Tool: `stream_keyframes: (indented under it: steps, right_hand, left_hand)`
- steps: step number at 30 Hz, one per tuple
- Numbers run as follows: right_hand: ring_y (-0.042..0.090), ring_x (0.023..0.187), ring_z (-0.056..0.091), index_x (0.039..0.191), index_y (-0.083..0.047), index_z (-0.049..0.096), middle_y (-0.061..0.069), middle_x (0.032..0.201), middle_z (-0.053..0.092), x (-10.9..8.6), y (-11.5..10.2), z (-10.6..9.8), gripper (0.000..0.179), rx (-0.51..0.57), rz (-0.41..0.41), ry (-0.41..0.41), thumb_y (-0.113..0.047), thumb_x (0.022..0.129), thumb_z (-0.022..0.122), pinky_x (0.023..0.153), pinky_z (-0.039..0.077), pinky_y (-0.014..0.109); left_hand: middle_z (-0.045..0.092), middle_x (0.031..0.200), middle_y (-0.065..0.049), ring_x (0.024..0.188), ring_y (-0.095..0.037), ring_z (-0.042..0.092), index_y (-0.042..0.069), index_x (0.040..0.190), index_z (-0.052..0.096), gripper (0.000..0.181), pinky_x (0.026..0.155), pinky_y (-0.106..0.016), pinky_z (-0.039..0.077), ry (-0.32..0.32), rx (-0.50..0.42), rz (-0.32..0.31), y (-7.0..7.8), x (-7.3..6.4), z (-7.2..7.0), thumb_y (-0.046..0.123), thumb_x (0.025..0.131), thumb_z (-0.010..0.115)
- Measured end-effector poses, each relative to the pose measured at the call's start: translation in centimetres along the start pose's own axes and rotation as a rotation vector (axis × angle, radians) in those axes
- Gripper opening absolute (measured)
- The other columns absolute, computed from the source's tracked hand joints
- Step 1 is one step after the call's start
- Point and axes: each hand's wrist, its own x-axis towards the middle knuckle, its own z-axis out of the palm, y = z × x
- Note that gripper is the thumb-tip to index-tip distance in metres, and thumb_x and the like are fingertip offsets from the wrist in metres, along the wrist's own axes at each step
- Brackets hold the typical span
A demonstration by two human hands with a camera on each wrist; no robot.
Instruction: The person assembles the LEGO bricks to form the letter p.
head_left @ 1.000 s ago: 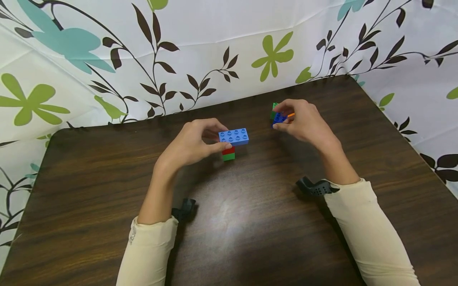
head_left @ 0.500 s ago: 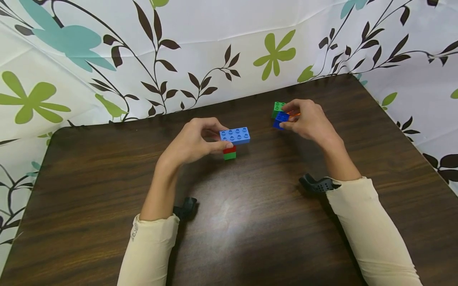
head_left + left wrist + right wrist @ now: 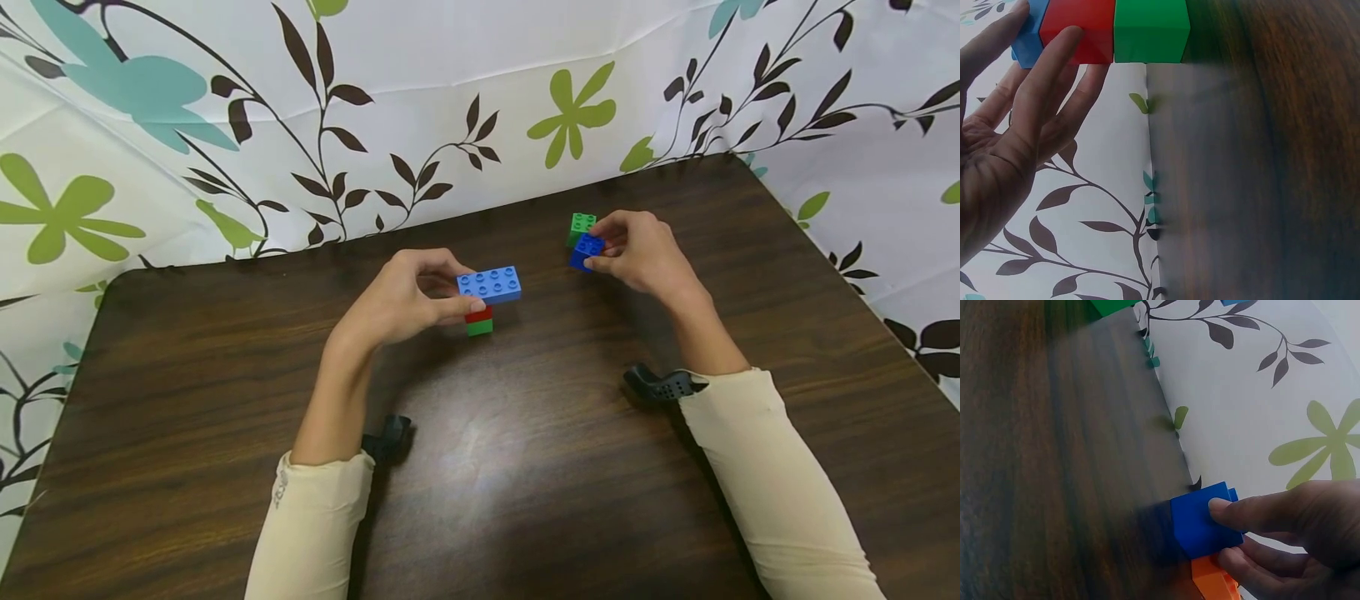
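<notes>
My left hand [image 3: 408, 300] holds a light blue eight-stud brick [image 3: 491, 286] between thumb and fingers. Under that brick are a red brick [image 3: 478, 315] and a green brick [image 3: 480, 328], stacked together on the table. In the left wrist view a fingertip lies against the red brick [image 3: 1082, 31]. Farther right, my right hand [image 3: 637, 254] pinches a dark blue square brick [image 3: 587, 252] by its side. Just behind it stands a second green brick [image 3: 582, 225]. An orange brick [image 3: 1213, 578] shows beside the dark blue one in the right wrist view; the hand hides it from the head view.
The dark wood table [image 3: 480, 500] ends at the back against a patterned curtain [image 3: 465, 67], which also runs down the right side. Black wrist mounts [image 3: 660, 383] sit at both cuffs, low over the table.
My right hand has shifted slightly right, uncovering more of the rear green brick and the dark blue brick. The orange brick has gone out of sight behind it. The left hand stays put.
</notes>
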Motion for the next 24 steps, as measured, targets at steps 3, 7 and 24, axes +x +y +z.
stream_keyframes:
  steps: [3, 7, 24]
  right_hand:
    - [0.044, 0.120, 0.065, 0.136, 0.003, 0.065, 0.031, 0.133, 0.066, 0.1, 0.1, -0.1, 0.043, 0.006, -0.001, 0.000, -0.011, 0.098, 0.079, 0.110, 0.053, 0.059]
    - [0.042, 0.118, 0.065, 0.135, 0.003, 0.066, 0.031, 0.132, 0.067, 0.1, 0.2, -0.2, 0.042, 0.017, 0.001, 0.004, -0.011, 0.098, 0.079, 0.109, 0.054, 0.058]
    - [0.037, 0.122, 0.064, 0.138, -0.004, 0.068, 0.022, 0.142, 0.064, -0.3, -0.8, -0.9, 0.044, 0.173, 0.002, -0.006, -0.010, 0.097, 0.080, 0.111, 0.055, 0.054]
  left_hand:
    - [0.077, 0.112, -0.009, 0.098, -0.024, 0.075, 0.012, 0.114, 0.078, 0.027, 0.082, -0.031, 0.060, -0.004, -0.007, -0.002, -0.1, 0.0, 0.0, 0.017, 0.090, 0.089]
    - [0.077, 0.112, -0.010, 0.098, -0.025, 0.075, 0.011, 0.114, 0.078, 0.027, 0.080, -0.029, 0.061, -0.015, -0.041, 0.002, -0.4, 0.1, -0.1, 0.015, 0.090, 0.089]
    - [0.076, 0.114, -0.012, 0.099, -0.027, 0.074, 0.010, 0.116, 0.077, 0.028, 0.079, -0.029, 0.064, -0.036, -0.109, -0.015, -0.7, 0.3, -0.1, 0.015, 0.091, 0.088]
